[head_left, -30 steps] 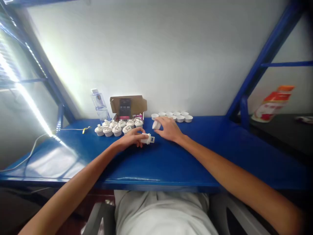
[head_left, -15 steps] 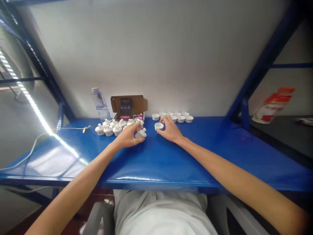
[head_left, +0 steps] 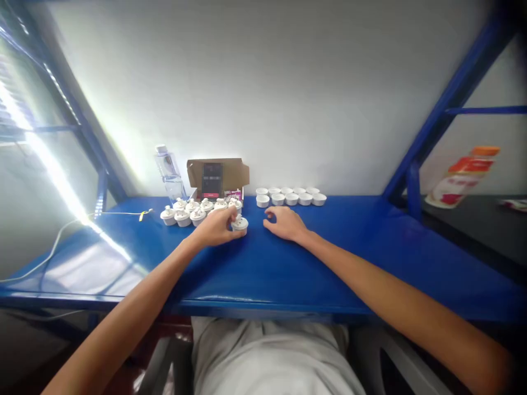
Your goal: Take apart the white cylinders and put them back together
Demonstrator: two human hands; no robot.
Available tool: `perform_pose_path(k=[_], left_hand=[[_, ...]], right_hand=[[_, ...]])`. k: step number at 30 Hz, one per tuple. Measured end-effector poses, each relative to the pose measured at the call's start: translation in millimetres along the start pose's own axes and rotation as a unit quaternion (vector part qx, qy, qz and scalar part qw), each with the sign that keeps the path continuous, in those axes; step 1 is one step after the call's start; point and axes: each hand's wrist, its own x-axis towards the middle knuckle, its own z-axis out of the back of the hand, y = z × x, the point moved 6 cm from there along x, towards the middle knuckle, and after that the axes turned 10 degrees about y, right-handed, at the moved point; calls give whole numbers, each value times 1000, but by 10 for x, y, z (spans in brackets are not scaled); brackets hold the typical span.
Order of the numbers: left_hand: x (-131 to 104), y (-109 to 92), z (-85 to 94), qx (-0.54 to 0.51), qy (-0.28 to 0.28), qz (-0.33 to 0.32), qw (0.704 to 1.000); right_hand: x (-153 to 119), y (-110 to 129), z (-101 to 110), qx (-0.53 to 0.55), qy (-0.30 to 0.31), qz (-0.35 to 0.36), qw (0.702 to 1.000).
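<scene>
Holding a round white capped cup (head_left: pixel 239 225), smooth-walled and knobbed on top, in front of the cardboard box (head_left: pixel 236 171), near its right end. Clamping thumb and fingers of the left hand (head_left: pixel 214 226) on it; cannot tell whether touching the glossy blue tabletop (head_left: pixel 263 271) with its base. Curling the right hand (head_left: pixel 287 224) well to the right of the box, with thumb and forefinger parted around bare air. Showing similar knobbed white cups (head_left: pixel 182 218) clustered in front of the box and leftward. Seeing ten open white cups (head_left: pixel 292 199), round and tapered, in two rows to the box's right; a clear, water-holding bottle (head_left: pixel 169 173) just to its left; a flat dark panel (head_left: pixel 212 178) upright within the box, against brown card.
</scene>
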Motion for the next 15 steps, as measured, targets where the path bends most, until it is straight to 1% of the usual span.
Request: perform_pose_path(k=[5,8,12,15], left_hand=[[-1,-5,-9,4,14,20,1000],[1,26,-16,21,16,38,999],[7,166,-11,66,5,110,992],[10,264,-8,74,-3,155,985]], right_hand=[[-25,52,-33,-2,2,41,999],[-33,87,-48,-3,6,75,997],[-20,86,-95,-7,37,96,995],[-9,71,-111,-4,38,103,994]])
